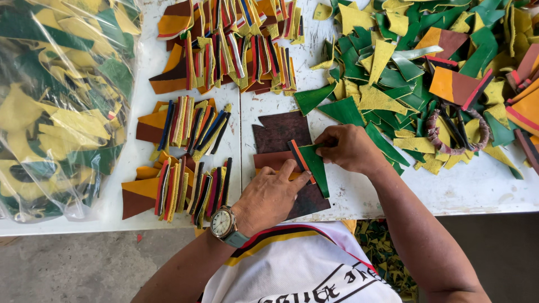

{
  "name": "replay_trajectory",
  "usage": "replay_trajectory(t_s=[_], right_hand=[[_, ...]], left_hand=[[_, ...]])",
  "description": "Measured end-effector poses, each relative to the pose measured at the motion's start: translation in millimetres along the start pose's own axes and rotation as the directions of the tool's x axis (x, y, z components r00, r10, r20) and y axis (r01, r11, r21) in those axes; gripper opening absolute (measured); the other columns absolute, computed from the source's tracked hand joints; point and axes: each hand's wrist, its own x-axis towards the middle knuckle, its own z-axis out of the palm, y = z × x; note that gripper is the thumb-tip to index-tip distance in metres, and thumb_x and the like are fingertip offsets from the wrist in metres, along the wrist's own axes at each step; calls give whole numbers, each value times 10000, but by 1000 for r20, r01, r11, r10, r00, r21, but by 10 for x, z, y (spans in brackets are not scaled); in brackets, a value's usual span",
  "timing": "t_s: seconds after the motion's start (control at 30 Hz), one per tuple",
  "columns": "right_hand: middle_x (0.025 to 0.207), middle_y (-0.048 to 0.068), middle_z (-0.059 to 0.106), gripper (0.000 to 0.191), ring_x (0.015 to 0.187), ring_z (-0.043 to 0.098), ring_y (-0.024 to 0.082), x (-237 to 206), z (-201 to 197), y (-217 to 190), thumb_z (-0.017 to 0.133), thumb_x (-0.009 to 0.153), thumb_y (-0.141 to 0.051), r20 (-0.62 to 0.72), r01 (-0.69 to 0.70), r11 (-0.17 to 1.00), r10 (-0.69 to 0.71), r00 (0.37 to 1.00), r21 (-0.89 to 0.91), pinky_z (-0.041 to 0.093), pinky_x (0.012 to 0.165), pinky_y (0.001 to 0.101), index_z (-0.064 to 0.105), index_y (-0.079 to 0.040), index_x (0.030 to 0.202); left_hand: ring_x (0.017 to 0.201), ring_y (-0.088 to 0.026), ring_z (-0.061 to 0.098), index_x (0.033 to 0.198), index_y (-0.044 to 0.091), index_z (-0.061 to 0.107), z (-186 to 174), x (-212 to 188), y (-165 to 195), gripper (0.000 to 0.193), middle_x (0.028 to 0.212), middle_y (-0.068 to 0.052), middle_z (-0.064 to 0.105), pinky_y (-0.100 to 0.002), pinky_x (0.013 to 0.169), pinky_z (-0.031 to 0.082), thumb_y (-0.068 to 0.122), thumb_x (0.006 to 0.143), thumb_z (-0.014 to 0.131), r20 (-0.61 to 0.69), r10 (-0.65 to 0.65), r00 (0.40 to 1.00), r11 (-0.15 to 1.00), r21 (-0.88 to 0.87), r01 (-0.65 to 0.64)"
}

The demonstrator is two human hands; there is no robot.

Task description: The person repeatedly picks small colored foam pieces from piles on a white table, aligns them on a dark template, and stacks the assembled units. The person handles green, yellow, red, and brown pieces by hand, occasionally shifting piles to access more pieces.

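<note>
right hand half hides green piece, maybe pinched.

We see a green triangular piece pinched at its top by our right fingertips, lying over dark brown sheets beneath our left fingers.

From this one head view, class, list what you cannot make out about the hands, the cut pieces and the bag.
- Left hand: its palm hides the brown sheets beneath.
- Right hand: fingertips are curled behind the green piece, so the grip is unclear.
- Plastic bag: cut off by the left edge; glare blurs its contents.
- Green and yellow heap: cut off at the top and right edges.
</note>
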Motion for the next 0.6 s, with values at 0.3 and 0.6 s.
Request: replay_trajectory(t_s=[0.3, 0.6], right_hand=[[814, 96, 769, 297, 722, 746, 187, -57, 40, -24, 817, 797, -164, -60, 20, 994, -27, 998, -110, 591, 681, 334, 757, -34, 1058], [926, 113, 734, 637, 850, 727, 242, -374, 97, -223, 912, 682, -260, -60, 74, 986, -84, 995, -150, 576, 784, 365, 656, -67, 1232]], left_hand=[[880, -314, 632, 1408, 136, 591, 12, -57, 46, 492, 1307, -178, 492, -447, 873, 512, 195, 924, 658, -82, -6, 997, 1000, 11, 7], [919, -330, 673, 1228, 2, 651, 74, 200, -216, 488, 1181, -167, 627, -451, 845, 544, 304, 870, 789, -335, -248, 909, 964, -183, 195]])
